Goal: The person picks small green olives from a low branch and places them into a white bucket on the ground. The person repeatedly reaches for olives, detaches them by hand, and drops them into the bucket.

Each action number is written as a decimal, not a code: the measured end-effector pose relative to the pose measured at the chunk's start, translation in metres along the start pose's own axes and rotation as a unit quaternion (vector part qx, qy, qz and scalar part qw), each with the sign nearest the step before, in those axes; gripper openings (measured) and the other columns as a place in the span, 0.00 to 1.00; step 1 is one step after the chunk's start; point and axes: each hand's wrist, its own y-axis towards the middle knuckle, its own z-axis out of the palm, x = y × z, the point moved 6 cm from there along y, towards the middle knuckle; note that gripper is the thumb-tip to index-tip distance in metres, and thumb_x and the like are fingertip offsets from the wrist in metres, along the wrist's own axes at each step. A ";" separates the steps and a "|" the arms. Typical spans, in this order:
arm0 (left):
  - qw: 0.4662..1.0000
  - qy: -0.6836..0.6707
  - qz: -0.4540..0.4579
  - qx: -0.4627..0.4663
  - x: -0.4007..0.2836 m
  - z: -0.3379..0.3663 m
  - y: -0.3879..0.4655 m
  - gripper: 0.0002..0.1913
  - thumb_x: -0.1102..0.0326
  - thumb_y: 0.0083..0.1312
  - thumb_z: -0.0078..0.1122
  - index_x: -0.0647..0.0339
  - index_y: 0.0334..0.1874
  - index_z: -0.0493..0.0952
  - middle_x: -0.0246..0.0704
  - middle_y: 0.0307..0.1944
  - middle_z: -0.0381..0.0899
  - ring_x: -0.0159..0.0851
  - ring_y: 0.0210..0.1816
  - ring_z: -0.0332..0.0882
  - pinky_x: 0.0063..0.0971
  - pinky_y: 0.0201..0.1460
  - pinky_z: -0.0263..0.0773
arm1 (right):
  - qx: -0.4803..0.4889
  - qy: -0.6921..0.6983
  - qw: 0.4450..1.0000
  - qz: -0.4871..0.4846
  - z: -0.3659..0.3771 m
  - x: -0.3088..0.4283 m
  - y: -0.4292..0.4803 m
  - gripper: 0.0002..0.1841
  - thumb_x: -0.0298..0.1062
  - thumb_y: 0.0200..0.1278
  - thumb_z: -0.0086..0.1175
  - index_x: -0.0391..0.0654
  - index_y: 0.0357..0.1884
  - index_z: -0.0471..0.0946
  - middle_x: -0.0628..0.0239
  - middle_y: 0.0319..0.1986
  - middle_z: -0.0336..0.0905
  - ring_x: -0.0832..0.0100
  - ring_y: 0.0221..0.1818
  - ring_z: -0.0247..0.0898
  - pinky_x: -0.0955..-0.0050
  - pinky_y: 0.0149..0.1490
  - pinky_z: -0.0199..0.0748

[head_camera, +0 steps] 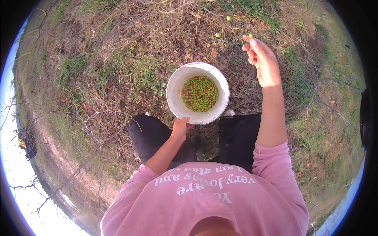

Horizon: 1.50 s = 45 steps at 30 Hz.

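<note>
A white plastic bucket (173,88), tilted so that its mouth faces me, is held before my knees. My left hand (180,128) grips its near rim, thumb over the edge. Small round fruits (200,94), mostly green with some orange-red ones, cover the bucket's bottom. Up and to the right of the bucket, my right hand (262,60) is stretched out, with a green fruit (250,35) at the tips of its thumb and forefinger. Two more green fruits, one higher up (229,18) and one to the left (218,35), are beyond those fingertips.
Thin bare branches (327,79) cross the right side, and others (88,125) spread over the left. Dry grass and twigs (124,32) cover the ground, with green tufts (72,69) among them. My bent legs in dark trousers (150,135) flank the space below the bucket.
</note>
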 end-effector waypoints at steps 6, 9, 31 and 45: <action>0.999 0.038 -0.007 0.019 0.001 -0.023 0.013 0.16 0.68 0.66 0.49 0.63 0.55 0.70 0.37 0.47 0.79 0.37 0.42 0.81 0.31 0.43 0.77 | -0.016 -0.017 1.000 -0.015 0.002 0.004 0.005 0.18 0.43 0.70 0.53 0.39 0.51 0.79 0.75 0.29 0.77 0.87 0.26 0.60 0.85 0.31 0.57; 0.999 0.044 -0.011 -0.003 0.006 -0.037 0.017 0.16 0.68 0.66 0.51 0.63 0.55 0.71 0.36 0.47 0.79 0.36 0.45 0.79 0.31 0.44 0.77 | -0.035 -0.023 0.999 -0.017 0.001 0.005 0.007 0.17 0.43 0.71 0.52 0.40 0.50 0.80 0.76 0.28 0.76 0.88 0.26 0.59 0.85 0.30 0.56; 0.899 0.296 0.279 -0.163 -0.057 -0.039 0.000 0.35 0.70 0.59 0.61 0.73 0.67 0.58 0.51 0.63 0.63 0.51 0.64 0.62 0.39 0.68 0.57 | -0.068 0.045 0.996 -0.025 -0.003 -0.001 0.023 0.17 0.43 0.70 0.54 0.38 0.49 0.78 0.75 0.28 0.72 0.86 0.28 0.60 0.86 0.31 0.58; 0.643 0.513 0.539 -0.183 -0.173 0.054 0.015 0.32 0.63 0.58 0.63 0.60 0.66 0.64 0.48 0.67 0.61 0.55 0.68 0.56 0.47 0.72 0.49 | -0.029 0.062 0.997 -0.034 -0.007 0.005 0.023 0.16 0.41 0.69 0.54 0.37 0.46 0.78 0.77 0.26 0.70 0.85 0.25 0.58 0.85 0.30 0.57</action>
